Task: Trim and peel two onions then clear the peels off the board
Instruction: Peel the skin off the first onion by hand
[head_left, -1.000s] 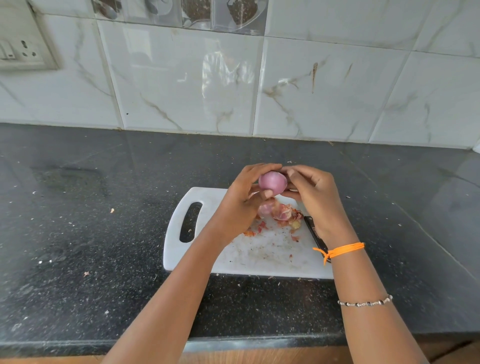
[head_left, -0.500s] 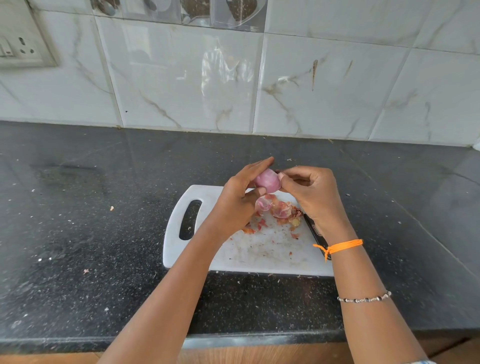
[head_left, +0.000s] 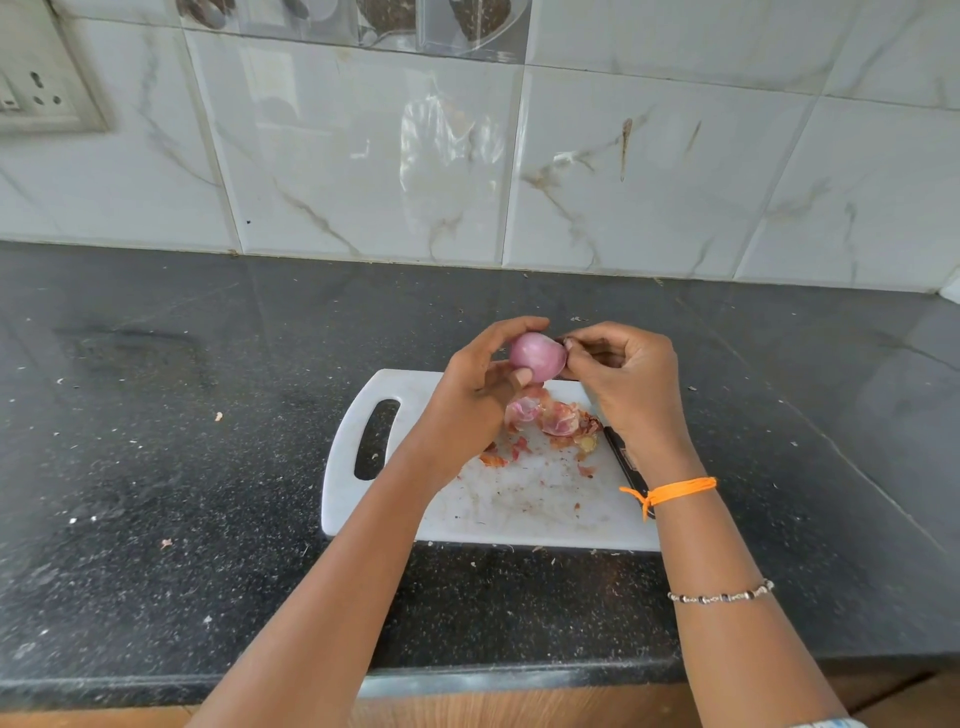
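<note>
- The left hand (head_left: 480, 387) holds one onion (head_left: 536, 356) up in the air, just above the far edge of the board (head_left: 519, 512). Its fingers curl over the top of the onion and its thumb is under it.
- The right hand (head_left: 631, 382) is right beside the onion. Its fingertips (head_left: 570, 344) are pinched together at the onion's right side. They seem to nip a small bit of skin there, but it is too small to be sure.
- The onion looks smooth and pink, so I think it is almost peeled. Only small bits seem to be left.
- To do this step well, I would hold the onion firmly but not squeeze it, because a bare onion is slippery.
- I would pull the last skin off slowly, away from the onion, so it comes off in one piece.
- I would do this over the board, so the bits fall on it and not on the counter (head_left: 156, 467).
- Counting: I see one onion. A second whole onion is not in view.
- There is one pile of peels (head_left: 556, 421) on the board, under the hands, with a few small scraps near it.
- There is one board, white, with a handle hole on its left side.
- There is one knife (head_left: 623, 457), lying at the right edge of the board, partly hidden by the right wrist.
- The peels are not cleared off yet.
</note>
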